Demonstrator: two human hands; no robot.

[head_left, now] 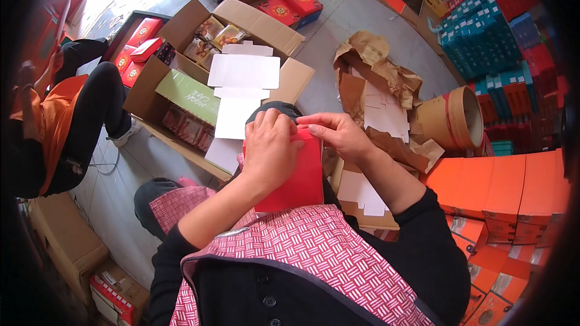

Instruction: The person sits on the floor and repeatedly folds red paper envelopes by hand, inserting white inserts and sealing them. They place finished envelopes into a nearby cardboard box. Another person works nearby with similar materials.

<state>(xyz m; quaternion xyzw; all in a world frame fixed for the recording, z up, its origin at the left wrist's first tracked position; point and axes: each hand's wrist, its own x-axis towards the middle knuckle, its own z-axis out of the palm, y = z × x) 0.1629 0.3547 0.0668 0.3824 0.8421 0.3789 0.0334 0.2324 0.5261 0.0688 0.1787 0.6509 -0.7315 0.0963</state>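
A red box rests on my lap, against the red-and-white patterned apron. My left hand lies over its upper left part with curled fingers gripping the far edge. At the upper right corner, my right hand pinches the box's edge between thumb and fingers. Both hands are closed on the same box, and their fingers hide part of its far edge. Just beyond the hands, flat white unfolded cartons hang over the side of an open cardboard box.
Packed food pieces and a green carton sit in the cardboard box. Crumpled brown paper and a round drum stand right, beside orange boxes. Teal boxes are stacked behind. Another person sits left near red boxes.
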